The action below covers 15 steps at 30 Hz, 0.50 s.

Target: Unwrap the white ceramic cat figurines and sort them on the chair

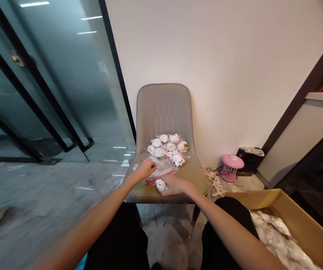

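Observation:
My right hand is closed on a small white figurine in clear wrapping, over the front of the chair seat. Right behind it lies a clear zip bag with a red strip along its near edge. My left hand is over the bag's left side with its fingers curled in; whatever they may pinch is hidden. Farther back on the seat, several white wrapped figurines lie in a loose cluster, a few with coloured marks.
Under everything is a padded chair against the wall. To my right, a cardboard box holds many white wrapped pieces. A pink lamp-like device and a black box stand on the floor. Glass doors are on the left.

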Tool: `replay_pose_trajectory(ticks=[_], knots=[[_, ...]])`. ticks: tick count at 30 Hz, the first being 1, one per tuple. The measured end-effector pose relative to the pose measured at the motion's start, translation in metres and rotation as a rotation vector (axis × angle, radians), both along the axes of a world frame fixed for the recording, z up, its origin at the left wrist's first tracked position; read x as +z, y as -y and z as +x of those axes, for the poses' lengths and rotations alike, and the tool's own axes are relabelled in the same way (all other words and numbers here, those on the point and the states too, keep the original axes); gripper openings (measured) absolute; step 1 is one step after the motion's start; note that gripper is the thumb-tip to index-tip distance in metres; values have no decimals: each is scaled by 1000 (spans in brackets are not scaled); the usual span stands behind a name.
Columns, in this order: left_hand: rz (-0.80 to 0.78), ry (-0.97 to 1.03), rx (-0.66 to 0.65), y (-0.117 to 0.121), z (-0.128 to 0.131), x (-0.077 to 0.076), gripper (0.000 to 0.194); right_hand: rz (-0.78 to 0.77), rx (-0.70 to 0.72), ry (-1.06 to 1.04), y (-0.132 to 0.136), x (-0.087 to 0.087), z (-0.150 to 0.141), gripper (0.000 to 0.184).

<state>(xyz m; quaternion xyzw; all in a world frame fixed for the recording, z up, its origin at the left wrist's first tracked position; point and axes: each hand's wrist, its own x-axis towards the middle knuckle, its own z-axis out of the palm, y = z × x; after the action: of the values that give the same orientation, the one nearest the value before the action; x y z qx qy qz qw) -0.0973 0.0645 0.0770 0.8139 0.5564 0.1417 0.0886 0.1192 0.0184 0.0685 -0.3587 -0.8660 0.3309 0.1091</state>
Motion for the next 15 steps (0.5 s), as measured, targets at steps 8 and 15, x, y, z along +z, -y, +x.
replay_pose_trajectory(ticks=[8, 15], knots=[[7, -15, -95, -5, 3, -10, 19, 74, -132, -297, -15, 18, 25, 43], [-47, 195, -100, -8, 9, -11, 23, 174, -85, -244, -14, -7, 6, 40]])
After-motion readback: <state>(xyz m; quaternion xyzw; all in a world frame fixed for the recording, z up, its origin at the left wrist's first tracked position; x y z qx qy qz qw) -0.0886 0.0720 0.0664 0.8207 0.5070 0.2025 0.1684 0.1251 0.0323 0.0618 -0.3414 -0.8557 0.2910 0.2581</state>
